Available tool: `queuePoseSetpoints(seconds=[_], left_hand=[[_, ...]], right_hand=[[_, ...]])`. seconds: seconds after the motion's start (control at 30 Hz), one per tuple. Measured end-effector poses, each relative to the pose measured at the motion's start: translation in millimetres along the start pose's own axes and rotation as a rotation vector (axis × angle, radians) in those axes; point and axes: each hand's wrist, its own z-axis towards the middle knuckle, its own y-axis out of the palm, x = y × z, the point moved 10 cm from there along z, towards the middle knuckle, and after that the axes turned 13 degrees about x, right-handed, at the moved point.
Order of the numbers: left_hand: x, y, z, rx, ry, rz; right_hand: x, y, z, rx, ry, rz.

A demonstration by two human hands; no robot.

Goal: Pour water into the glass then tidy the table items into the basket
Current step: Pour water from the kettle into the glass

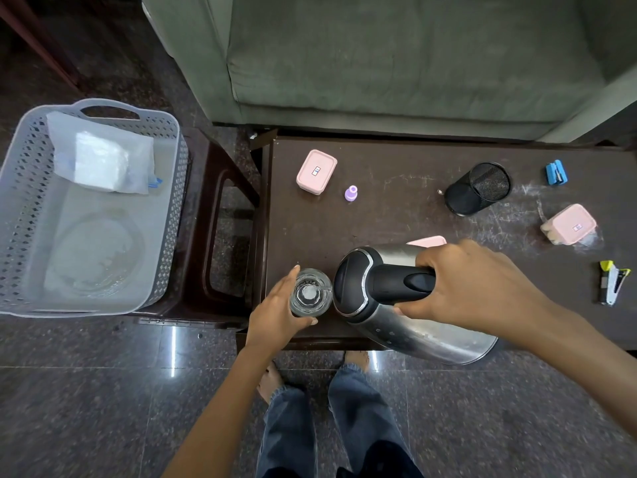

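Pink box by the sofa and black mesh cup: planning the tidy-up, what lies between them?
Only the small purple cap, nearer the pink box; toward the mesh cup the table is bare, head view.

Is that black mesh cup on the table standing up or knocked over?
Knocked over. The black mesh cup lies on its side on the table, its open mouth facing up and right, with nothing visible inside.

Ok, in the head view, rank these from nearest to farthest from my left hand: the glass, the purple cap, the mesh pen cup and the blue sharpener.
1. Glass: held in the left hand, at the table's near edge.
2. Purple cap: farther back, mid-table.
3. Mesh pen cup: lying on its side, to the right.
4. Blue sharpener: far right, at the back.
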Motion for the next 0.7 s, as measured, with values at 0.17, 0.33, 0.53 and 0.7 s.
queuePoseSetpoints(seconds=[0.17, 0.33, 0.53, 0.7], left_hand=[[1.3, -1.0, -0.8, 0.007, 0.003, 0.005], [1.1, -0.8, -0.6, 0.001, -0.001, 0.001], [0.2, -0.8, 0.1, 0.003, -0.008, 0.001], [1.0, -0.8, 0.4, 0.008, 0.0, 0.001]], right_hand=[[-3.0, -0.3, 1.0, 0.005, -0.023, 0.012], [-3.7, 0.4, 1.0, 0.002, -0.025, 0.028], [-5.3, -1.2, -0.7, 0.006, -0.034, 0.031], [-5.3, -1.9, -1.2, 0.006, -0.03, 0.023]])
